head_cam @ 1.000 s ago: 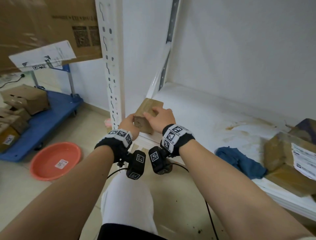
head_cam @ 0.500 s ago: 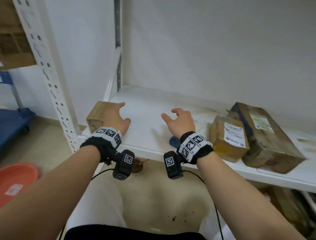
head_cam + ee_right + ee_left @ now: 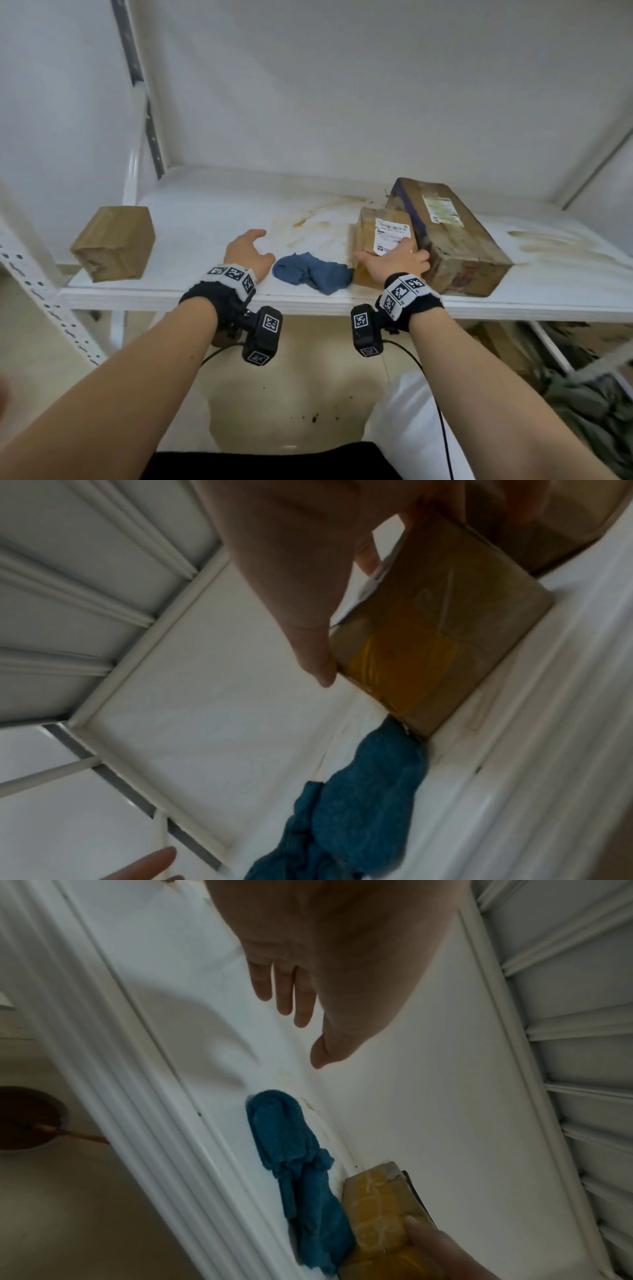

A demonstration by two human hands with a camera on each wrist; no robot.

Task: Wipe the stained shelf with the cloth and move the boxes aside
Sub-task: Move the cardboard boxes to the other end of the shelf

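Observation:
The white shelf (image 3: 205, 219) carries brown stains (image 3: 308, 222) in the middle and at the right. A small brown box (image 3: 113, 243) stands at its left end. A crumpled blue cloth (image 3: 313, 272) (image 3: 291, 1150) (image 3: 363, 791) lies at the front edge. Right of it sits a labelled box (image 3: 383, 236) (image 3: 438, 631) (image 3: 380, 1213) against a large box (image 3: 448, 236). My right hand (image 3: 394, 262) (image 3: 291, 561) grips the labelled box, thumb on its left side, fingers over the top. My left hand (image 3: 248, 253) (image 3: 298, 1001) hovers open just left of the cloth, holding nothing.
A perforated white upright (image 3: 41, 284) stands at the shelf's front left corner. The wall closes the back and the left side. Below the right half, a lower shelf holds cardboard and dark green fabric (image 3: 582, 401). The underside of an upper shelf (image 3: 582, 1042) is overhead.
My left hand let go of the small box at the shelf's left end. Both hands moved right, and the right hand took hold of the labelled box. The view swung right.

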